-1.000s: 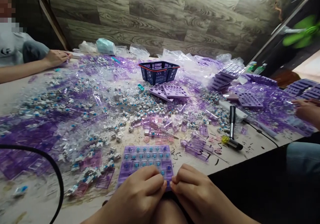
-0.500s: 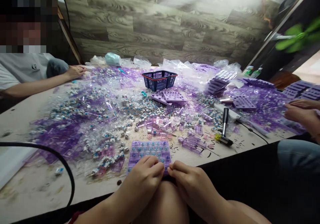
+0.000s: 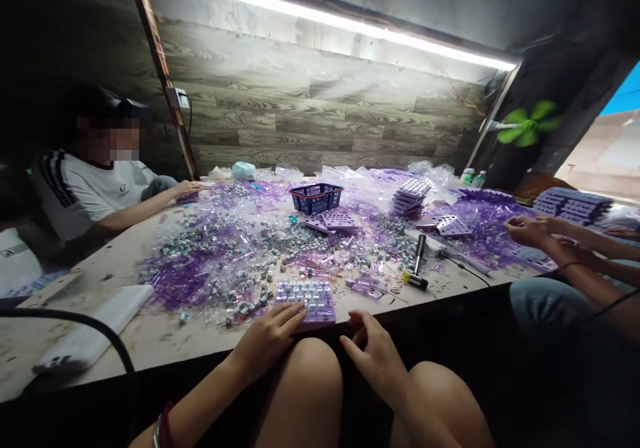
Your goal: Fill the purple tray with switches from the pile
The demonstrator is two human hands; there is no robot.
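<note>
A purple plastic tray filled with small blue-topped switches lies at the table's near edge. My left hand rests at the tray's near left corner, fingers stretched out and touching it. Just off the table edge, my right hand hovers right of the tray with fingers loosely spread and nothing in them. My bare knees show below both hands.
Loose switches and clear purple plastic pieces cover the table. A dark blue basket and stacked purple trays stand farther back. A black tool with a yellow tip lies right of centre. One person sits at the left, another person's hands work at the right.
The camera has tilted up and back, showing more of the room. My hands, pinched together at the tray's near edge before, have parted; the right one has come off the tray.
</note>
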